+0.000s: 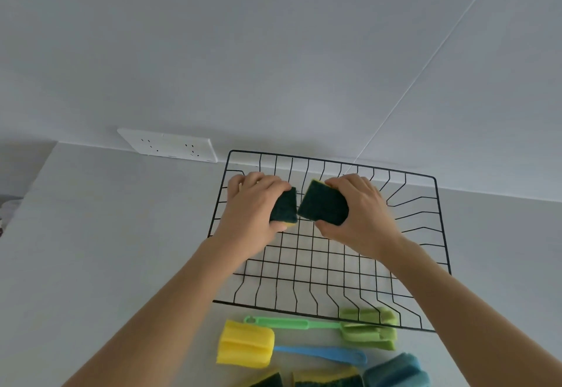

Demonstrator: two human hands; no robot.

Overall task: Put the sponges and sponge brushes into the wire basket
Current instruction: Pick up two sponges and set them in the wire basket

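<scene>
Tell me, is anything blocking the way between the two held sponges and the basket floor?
Nothing visible is. The left hand and right hand each hold a green-and-yellow sponge over the open wire basket, whose grid below them is bare.

Soft, even daylight is washing the scene, casting only faint shadows and no glare. Wide-angle distortion is bending the wall seam (425,61), and slight blur is softening the frame's edges.

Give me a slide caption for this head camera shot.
Left hand and right hand each lower a dark green scouring sponge into the black wire basket.
</scene>
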